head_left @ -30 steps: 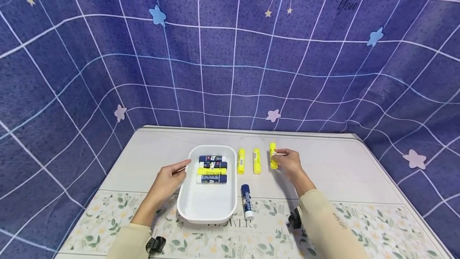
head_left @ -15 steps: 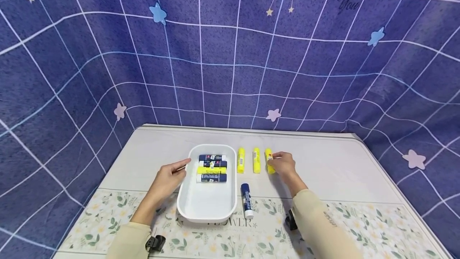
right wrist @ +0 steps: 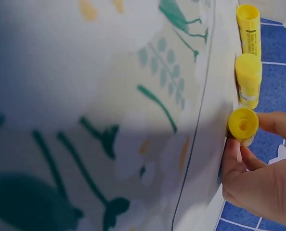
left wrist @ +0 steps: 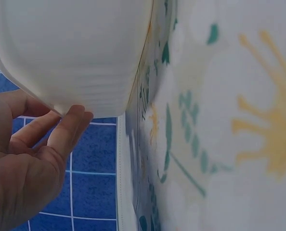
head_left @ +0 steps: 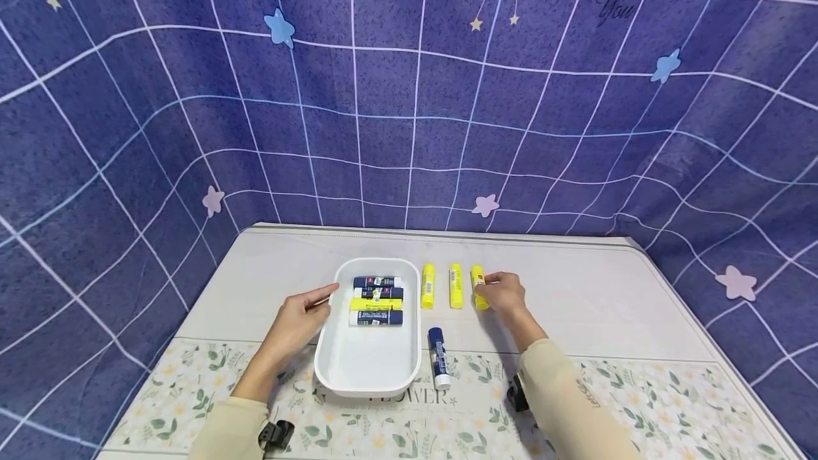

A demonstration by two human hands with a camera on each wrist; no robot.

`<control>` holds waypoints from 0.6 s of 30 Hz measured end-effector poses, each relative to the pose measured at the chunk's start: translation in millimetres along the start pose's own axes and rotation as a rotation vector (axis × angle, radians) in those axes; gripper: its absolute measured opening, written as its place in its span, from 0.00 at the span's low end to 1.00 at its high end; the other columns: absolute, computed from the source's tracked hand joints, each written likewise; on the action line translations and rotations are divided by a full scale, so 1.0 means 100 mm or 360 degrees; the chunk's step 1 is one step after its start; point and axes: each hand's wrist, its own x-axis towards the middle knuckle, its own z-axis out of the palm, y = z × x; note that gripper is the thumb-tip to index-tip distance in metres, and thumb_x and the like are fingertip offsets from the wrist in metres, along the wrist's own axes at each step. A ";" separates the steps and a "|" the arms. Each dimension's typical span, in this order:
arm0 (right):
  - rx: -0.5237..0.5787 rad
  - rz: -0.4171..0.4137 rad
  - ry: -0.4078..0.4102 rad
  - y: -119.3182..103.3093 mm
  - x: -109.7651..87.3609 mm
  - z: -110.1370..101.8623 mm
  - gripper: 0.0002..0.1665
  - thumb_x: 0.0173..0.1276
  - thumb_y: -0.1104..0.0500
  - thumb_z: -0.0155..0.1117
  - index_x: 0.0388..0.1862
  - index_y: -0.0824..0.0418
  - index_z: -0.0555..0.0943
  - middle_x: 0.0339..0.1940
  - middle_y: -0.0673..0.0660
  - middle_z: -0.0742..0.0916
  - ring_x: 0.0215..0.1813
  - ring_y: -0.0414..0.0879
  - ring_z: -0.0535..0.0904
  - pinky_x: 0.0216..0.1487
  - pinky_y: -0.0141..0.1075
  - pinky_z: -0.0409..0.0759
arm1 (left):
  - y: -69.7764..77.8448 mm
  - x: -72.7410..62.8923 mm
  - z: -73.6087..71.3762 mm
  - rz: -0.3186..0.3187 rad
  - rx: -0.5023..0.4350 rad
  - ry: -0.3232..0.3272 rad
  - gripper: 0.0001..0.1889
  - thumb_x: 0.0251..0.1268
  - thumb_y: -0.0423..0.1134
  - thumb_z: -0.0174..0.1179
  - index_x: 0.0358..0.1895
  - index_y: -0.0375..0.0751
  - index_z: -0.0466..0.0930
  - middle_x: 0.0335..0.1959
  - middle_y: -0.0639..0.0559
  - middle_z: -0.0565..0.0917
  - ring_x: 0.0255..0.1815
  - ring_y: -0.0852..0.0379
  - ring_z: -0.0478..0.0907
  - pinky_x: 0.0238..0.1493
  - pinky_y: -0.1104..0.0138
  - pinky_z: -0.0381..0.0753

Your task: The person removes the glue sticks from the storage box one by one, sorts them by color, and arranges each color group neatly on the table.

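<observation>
My right hand [head_left: 503, 292] pinches a yellow glue stick [head_left: 478, 284] between thumb and fingers, low over the table at the right end of a row. Beside it lie two more yellow glue sticks [head_left: 456, 286], parallel to it. In the right wrist view, the pinched glue stick [right wrist: 243, 123] shows its round yellow end towards the camera. My left hand [head_left: 297, 321] holds the left side of a white plastic tray [head_left: 367, 390], its fingertips at the rim. Across the tray's far half lie several glue sticks, navy ones [head_left: 377, 318] and one yellow [head_left: 377, 304].
A navy glue stick with a white end [head_left: 439, 358] lies just right of the tray. The table [head_left: 613, 311] has a plain far part and a flower-printed near part. Behind its far edge hangs a blue grid-patterned curtain [head_left: 383, 126].
My right hand has moved the yellow glue stick left and slightly nearer, closing up to the row, then stayed there. The left hand and the tray have stayed put.
</observation>
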 end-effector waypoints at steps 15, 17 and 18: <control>0.0148 -0.0107 -0.0012 -0.06 0.04 -0.17 0.30 0.70 0.56 0.65 0.65 0.72 0.77 0.53 0.68 0.85 0.48 0.56 0.86 0.50 0.41 0.85 | -0.01 0.00 0.01 0.0009 0.0000 0.0000 0.24 0.78 0.34 0.51 0.75 0.42 0.72 0.73 0.35 0.75 0.71 0.40 0.77 0.66 0.60 0.83; 0.0167 -0.0177 -0.0018 -0.09 0.05 -0.15 0.30 0.70 0.56 0.66 0.66 0.71 0.78 0.51 0.65 0.85 0.48 0.54 0.86 0.49 0.37 0.85 | -0.01 -0.01 0.00 0.0006 -0.0003 -0.0001 0.24 0.78 0.35 0.51 0.75 0.43 0.72 0.73 0.35 0.75 0.71 0.40 0.77 0.66 0.61 0.83; 0.0173 -0.0218 -0.0029 -0.11 0.04 -0.14 0.29 0.70 0.57 0.66 0.66 0.71 0.78 0.50 0.64 0.85 0.47 0.52 0.84 0.48 0.35 0.84 | -0.01 -0.01 0.01 0.0000 -0.0008 0.0001 0.24 0.78 0.35 0.52 0.75 0.43 0.72 0.73 0.36 0.75 0.71 0.41 0.77 0.66 0.61 0.83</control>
